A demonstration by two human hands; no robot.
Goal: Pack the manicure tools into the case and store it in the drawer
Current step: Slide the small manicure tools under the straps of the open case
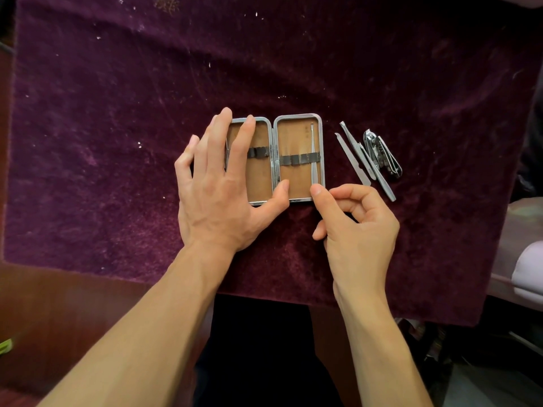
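A small metal-framed case [293, 136] lies open flat on the purple cloth, tan lining up, with dark elastic bands across both halves. One thin steel tool [313, 154] sits under the band at the right edge of the right half. My left hand [217, 183] lies spread over the left half, thumb on the lower rim. My right hand [352, 218] hovers just below the right half, its index fingertip at the thin tool's lower end, holding nothing. Right of the case lie a nail file [352, 160], tweezers [367, 160] and nail clippers [382, 155].
The purple velvet cloth [147, 113] covers a wooden table [58, 304] whose brown edge shows at the lower left. A pale cushion or seat [526, 259] is at the right edge. No drawer is in view.
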